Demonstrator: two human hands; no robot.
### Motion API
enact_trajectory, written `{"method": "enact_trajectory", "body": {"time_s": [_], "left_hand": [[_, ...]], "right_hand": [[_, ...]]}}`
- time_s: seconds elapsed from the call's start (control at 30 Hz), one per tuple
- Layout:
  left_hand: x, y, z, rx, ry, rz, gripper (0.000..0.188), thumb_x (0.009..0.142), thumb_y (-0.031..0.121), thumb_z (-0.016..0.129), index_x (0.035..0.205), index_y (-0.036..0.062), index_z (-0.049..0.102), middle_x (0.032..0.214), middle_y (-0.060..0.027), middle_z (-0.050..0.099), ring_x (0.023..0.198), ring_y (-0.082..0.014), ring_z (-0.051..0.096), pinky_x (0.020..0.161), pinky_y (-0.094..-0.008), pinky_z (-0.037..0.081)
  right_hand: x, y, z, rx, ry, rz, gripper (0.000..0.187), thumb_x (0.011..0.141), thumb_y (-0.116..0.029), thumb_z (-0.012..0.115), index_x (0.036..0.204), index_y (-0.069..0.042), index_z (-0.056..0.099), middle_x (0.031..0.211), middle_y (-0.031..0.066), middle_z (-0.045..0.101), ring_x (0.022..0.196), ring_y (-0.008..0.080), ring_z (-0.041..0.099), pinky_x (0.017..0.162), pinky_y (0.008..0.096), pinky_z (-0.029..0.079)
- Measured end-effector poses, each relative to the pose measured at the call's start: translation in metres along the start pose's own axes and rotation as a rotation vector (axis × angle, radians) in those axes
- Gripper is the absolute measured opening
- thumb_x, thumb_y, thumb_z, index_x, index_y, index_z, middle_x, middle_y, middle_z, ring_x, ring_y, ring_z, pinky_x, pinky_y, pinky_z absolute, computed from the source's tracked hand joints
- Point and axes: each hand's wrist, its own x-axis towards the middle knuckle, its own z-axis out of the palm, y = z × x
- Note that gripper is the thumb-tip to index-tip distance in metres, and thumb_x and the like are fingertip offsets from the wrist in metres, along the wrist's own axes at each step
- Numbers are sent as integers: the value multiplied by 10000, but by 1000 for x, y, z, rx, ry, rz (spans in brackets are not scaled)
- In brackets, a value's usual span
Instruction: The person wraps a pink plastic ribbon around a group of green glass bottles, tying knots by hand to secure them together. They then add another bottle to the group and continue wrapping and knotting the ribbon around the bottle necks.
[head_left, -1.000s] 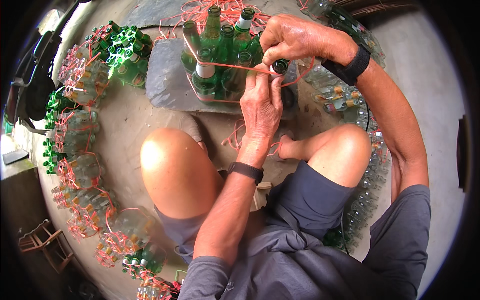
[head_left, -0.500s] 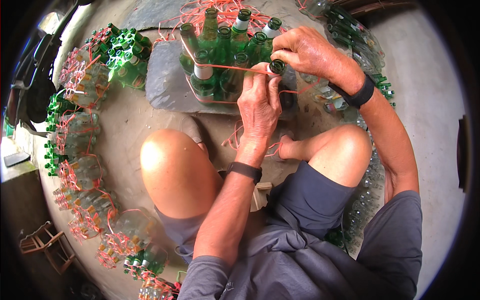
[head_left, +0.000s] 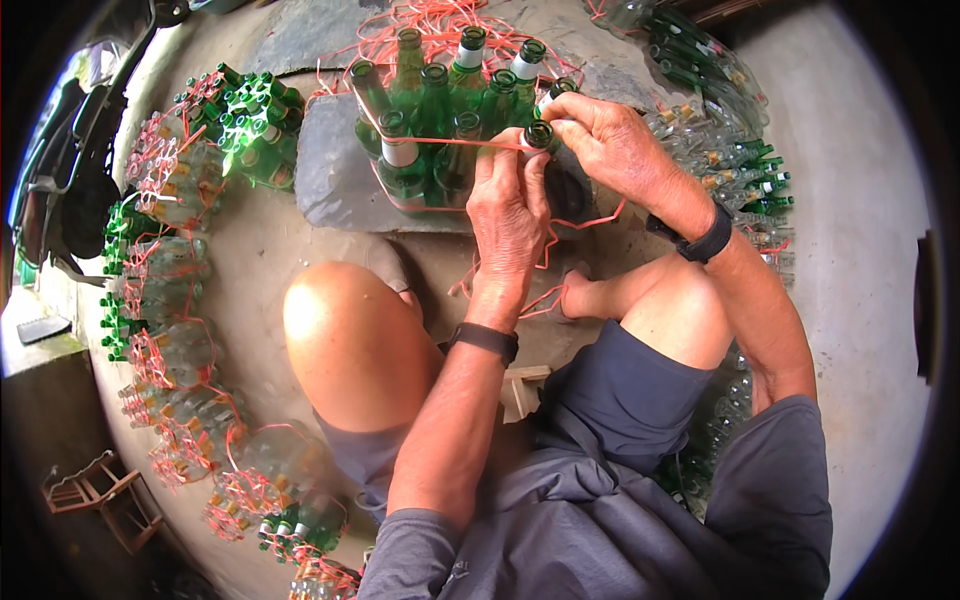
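Green bottles (head_left: pixel 440 130) stand clustered at twelve o'clock on a grey stone slab (head_left: pixel 330 180), ringed by red string (head_left: pixel 470 143) at neck height. The left hand (head_left: pixel 510 215) has its grip pinched together on the string beside the nearest bottle neck. The right hand (head_left: pixel 610 145), at one o'clock, has its grip closed over the string at that same neck. To do the tying well, the string should probably stay taut and level round the necks while the knot is drawn tight, so no bottle slips loose. Finished bundles (head_left: pixel 170 260) curve along the floor from seven to eleven o'clock.
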Motion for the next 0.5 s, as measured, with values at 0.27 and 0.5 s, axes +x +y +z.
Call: {"method": "enact_trajectory", "body": {"time_s": [0.27,0.5], "left_hand": [[0,0,-3,-21,-14,-37,267,980,93,680,1240,36,652,1171,-200,670,1007,-414,691,815,-471,566],[1,-3,-2,-28,-7,-12,273,980,88,684,1245,30,654,1175,-198,677,1017,-404,691,826,-461,563]], "right_hand": [[-20,-31,3,-138,13,188,223,1005,-169,607,1185,-57,539,852,246,703,865,474,691,729,568,530],[-38,-26,18,-129,82,130,162,1019,-116,581,1166,-84,521,774,232,661,798,472,674,650,556,497]]}}
